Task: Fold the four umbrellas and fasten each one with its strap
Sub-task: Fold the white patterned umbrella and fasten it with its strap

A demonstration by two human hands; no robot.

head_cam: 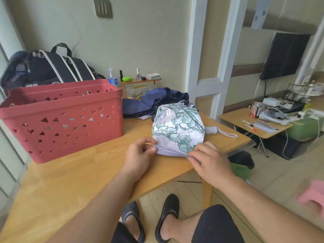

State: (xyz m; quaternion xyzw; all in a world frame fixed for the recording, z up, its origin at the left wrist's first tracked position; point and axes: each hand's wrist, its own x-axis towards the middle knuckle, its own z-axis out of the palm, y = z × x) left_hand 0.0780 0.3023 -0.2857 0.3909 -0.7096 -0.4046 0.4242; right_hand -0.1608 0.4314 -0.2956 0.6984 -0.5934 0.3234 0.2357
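Observation:
A white umbrella with a green flower print [177, 127] lies on the wooden table [84, 174], its canopy loosely bunched. My left hand [140, 155] pinches the near lavender hem at its left end. My right hand [210, 160] pinches the same hem at its right end, so the edge is stretched between them. The umbrella's white handle with a wrist loop [217, 131] sticks out to the right. Behind it lies a dark navy umbrella [150, 100], crumpled and unfolded.
A red plastic basket [61, 116] stands on the table's left half. A black duffel bag [45, 67] sits behind it. A small shelf with bottles [138, 79] is at the wall. A low side table [254, 123] and a green bin [242, 163] stand to the right.

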